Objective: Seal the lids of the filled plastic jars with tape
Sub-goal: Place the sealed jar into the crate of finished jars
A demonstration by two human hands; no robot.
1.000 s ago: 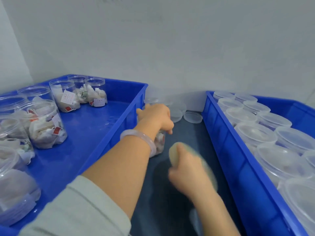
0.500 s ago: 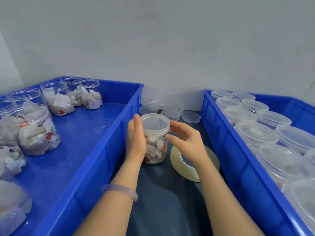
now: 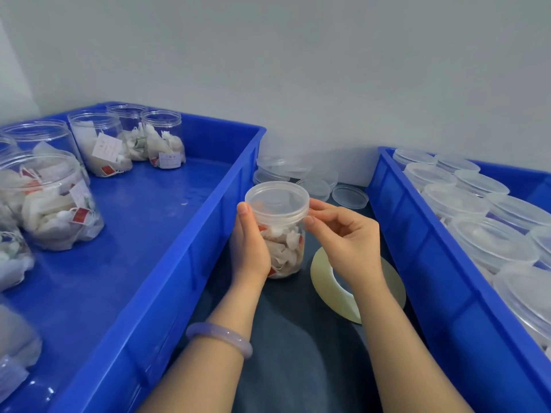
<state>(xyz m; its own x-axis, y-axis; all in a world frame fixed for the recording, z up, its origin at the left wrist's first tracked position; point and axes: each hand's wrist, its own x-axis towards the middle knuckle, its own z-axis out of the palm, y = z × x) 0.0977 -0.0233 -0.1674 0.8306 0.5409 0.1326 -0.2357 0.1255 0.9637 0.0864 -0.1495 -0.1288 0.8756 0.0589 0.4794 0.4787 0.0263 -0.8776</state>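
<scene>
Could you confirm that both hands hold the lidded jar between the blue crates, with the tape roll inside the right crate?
Not quite: the head view shows the tape roll on the dark surface between the crates, not inside the right crate. Left hand and right hand do hold the lidded jar.

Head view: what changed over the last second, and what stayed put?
The left hand pulled the filled jar from the loose lids toward the person and grips its side. The right hand laid the tape roll flat beside it and now pinches at the lid rim. The left bin and right bin stayed put with their contents.
</scene>
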